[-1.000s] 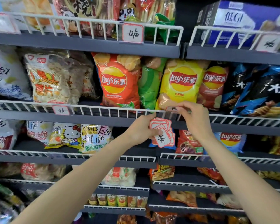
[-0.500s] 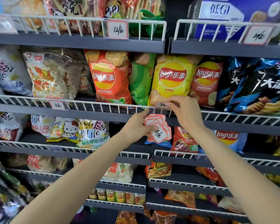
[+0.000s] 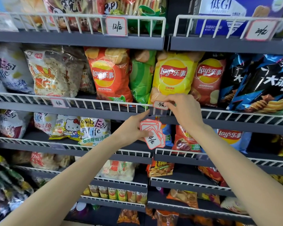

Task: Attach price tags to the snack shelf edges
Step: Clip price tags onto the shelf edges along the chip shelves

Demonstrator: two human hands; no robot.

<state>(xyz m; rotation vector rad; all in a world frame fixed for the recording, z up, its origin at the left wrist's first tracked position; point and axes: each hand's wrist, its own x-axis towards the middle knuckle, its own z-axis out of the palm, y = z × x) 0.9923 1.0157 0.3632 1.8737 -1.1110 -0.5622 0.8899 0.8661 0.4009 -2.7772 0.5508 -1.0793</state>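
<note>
- A price tag [image 3: 160,105] marked by hand is pinched at its right end in the fingers of the right hand [image 3: 185,111], so that its lower edge can be fed into the clear holder [image 3: 158,112] on the wire rail [image 3: 104,106].
- The holder is steadied at its left corner by the extended forefinger of the left hand [image 3: 132,129], presumably to stop it swinging as the tag is slid in.
- A fanned stack of spare tags [image 3: 153,136] is clenched low in the left hand's other fingers, kept below the rail and clear of the work.
- The tag sits directly beneath the yellow crisp bag [image 3: 172,75], apparently the item it prices.
- Seating looks incomplete: the tag stands mostly above the holder.
</note>
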